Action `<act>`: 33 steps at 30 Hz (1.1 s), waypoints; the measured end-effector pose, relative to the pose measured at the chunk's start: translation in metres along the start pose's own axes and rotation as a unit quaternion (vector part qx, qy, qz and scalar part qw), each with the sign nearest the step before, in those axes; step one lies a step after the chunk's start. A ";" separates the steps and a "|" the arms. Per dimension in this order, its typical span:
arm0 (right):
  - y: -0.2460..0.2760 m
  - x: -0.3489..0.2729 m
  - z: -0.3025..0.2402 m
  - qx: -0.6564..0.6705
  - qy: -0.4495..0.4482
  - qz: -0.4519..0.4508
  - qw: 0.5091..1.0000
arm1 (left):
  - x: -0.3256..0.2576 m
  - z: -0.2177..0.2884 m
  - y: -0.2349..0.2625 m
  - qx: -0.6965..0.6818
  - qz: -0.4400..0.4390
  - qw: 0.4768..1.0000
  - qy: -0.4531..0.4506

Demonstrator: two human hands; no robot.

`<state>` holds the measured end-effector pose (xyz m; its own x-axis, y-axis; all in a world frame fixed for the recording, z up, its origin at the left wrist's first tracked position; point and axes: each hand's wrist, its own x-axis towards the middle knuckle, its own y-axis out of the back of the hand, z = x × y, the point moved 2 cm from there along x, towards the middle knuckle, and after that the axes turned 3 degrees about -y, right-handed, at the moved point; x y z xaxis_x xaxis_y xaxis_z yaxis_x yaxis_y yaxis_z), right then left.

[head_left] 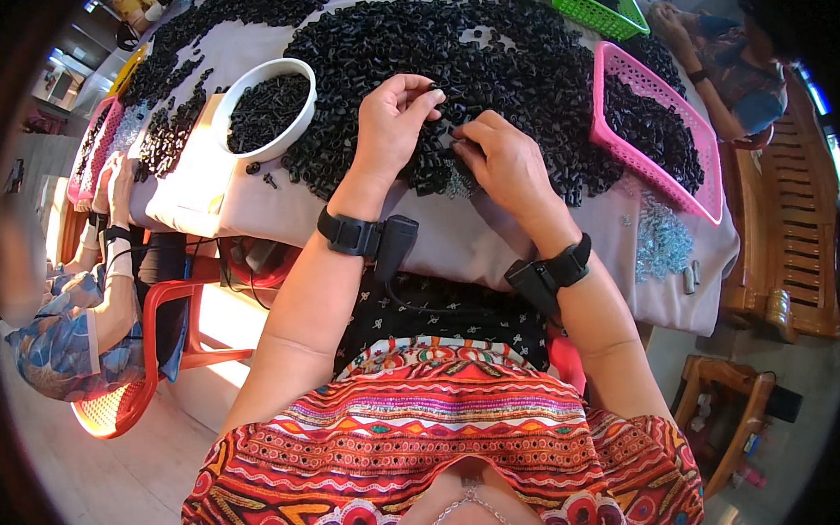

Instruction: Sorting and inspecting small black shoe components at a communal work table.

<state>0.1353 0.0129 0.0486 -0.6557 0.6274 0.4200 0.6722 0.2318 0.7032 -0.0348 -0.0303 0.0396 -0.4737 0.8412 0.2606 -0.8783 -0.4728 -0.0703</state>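
Both my hands work close together over a wide heap of small black plastic pieces (367, 56) on the cloth-covered table. The thumb and forefinger of my left hand (388, 129) are pinched together, with a small dark piece apparently at their tips. To its right and slightly nearer, my right hand (509, 162) has its fingertips drawn together; what they hold is too small to make out. Below the right fingers lies a little patch of small clear pieces (459, 182). A white bowl (310, 92) full of thin black parts stands left of my left hand.
Right of the heap sits a pink basket (600, 108) of black pieces, with loose clear pieces (664, 240) near it. A green basket (606, 20) stands farther back. Co-workers sit at left (80, 321) and far right (733, 76). A red chair (150, 337) is at left.
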 end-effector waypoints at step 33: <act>0.014 0.008 0.009 0.241 -0.051 0.106 0.963 | -0.012 0.011 -0.012 0.089 -0.204 0.975 0.022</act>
<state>0.1428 0.0275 0.0564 -0.4648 0.7626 0.4499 0.8853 0.3924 0.2496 -0.0183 -0.0377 0.0474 -0.0925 0.9772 0.1910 -0.9711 -0.1309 0.1994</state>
